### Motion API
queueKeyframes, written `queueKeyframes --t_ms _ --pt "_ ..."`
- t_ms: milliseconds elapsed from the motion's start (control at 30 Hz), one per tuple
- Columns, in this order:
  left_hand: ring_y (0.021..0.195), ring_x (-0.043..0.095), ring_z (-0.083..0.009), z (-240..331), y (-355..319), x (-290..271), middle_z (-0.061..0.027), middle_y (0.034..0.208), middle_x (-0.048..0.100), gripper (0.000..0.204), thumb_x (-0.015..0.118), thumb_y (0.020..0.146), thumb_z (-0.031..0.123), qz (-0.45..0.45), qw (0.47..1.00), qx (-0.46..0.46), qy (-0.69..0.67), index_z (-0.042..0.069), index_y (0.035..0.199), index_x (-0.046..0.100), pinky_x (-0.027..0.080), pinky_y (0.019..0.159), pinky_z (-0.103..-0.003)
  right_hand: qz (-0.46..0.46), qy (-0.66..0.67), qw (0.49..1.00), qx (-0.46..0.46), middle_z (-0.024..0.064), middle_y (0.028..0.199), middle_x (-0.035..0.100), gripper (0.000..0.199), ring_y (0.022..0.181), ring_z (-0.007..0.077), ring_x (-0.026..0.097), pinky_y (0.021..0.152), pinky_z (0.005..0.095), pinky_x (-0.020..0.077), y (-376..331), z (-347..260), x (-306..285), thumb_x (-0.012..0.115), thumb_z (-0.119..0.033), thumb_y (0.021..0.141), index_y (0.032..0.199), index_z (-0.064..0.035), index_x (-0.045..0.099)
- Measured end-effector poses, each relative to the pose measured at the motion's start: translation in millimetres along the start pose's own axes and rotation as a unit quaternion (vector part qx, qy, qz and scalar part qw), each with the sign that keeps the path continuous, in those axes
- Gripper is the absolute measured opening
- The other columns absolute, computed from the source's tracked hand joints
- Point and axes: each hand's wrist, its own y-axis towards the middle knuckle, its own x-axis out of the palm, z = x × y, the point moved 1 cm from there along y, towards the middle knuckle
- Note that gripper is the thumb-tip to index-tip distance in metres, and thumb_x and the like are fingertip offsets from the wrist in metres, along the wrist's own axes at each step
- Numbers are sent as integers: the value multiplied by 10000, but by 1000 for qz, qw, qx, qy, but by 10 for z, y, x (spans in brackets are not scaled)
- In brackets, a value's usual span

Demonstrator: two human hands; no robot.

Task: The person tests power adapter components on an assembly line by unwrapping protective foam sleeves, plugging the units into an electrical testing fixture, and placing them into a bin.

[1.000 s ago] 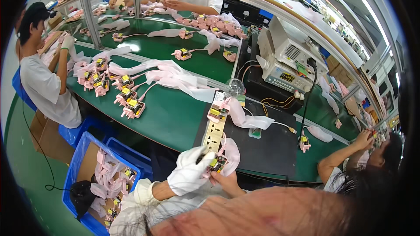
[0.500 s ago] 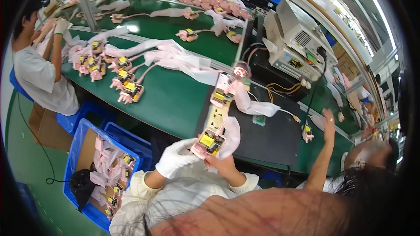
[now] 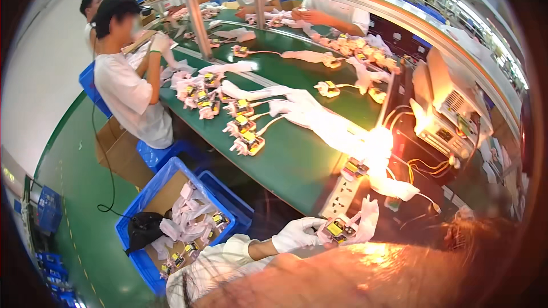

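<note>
The pink circuit unit (image 3: 340, 228) is held at its edge by the nearly closed, gloved left hand (image 3: 297, 235) just beside the power strip (image 3: 341, 197), apparently so that its exposed components stay face up. The right hand is hidden behind the wearer's head (image 3: 319, 276), so its grip cannot be told; detail beyond the strip is lost in glare.

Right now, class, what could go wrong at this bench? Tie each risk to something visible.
The open adapter held in the gloved left hand shows its inner parts, which could be touched or knocked. The bright light could dazzle and hide detail. The pale wrapping that runs toward it might grow warm if the light is hot.
</note>
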Motion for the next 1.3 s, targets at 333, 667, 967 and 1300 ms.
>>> queueKeyframes --t_ms 333,667,967,1300 --pt "1112 525 -145 -93 139 90 -83 1255 509 643 697 800 19 -207 954 -94 -196 -28 1356 377 432 952 -278 23 -18 1000 2 54 1160 499 617 1068 149 499 918 306 416 -79 -58 -88 684 0 793 1308 -51 349" --pt "909 614 -117 84 78 164 -75 1062 644 487 707 794 142 -28 998 -26 -49 -4 1228 541 487 784 -237 34 -32 999 -5 34 1163 506 605 1087 127 492 926 293 411 -143 -133 -29 687 4 794 1302 -51 363" --pt "664 596 -74 18 156 171 -65 998 651 504 675 789 56 38 995 35 -87 -8 1260 507 423 476 -183 18 27 999 -20 40 1232 513 611 1135 132 487 983 302 385 -58 -187 -46 701 -8 790 1314 -23 388" --pt "502 531 -86 -8 138 336 -76 897 656 380 653 841 142 3 994 -8 -107 -6 1171 537 362 399 -194 28 39 998 -31 59 1216 541 605 1032 130 539 827 294 466 -262 -189 -163 689 -50 813 1331 -33 375"
